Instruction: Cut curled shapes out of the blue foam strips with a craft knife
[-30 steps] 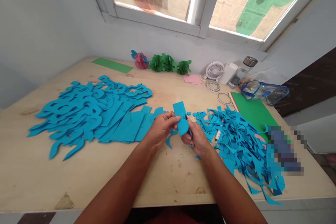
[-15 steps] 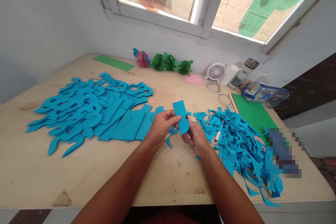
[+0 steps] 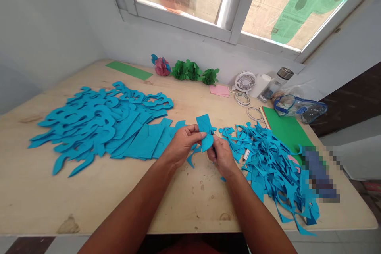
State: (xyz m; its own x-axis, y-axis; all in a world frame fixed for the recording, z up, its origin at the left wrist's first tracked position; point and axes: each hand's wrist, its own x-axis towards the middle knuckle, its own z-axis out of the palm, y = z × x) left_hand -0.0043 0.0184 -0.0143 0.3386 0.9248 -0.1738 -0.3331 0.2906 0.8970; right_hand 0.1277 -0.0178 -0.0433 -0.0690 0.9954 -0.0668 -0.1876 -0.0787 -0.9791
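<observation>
Centrally, above the wooden surface, the left hand has its fingers clamped on a blue paper piece, thumb on top; the upper end is squarish, the lower edge rounded. Just beside that piece, the right hand closes its fingers around dark scissors, mostly hidden in the grip, so how the blades stand cannot be told. Left of the hands lie looping blue cut-outs and overlapping flat blue sheets. To the right, blue scraps spread about a white marker, near a green sheet.
</observation>
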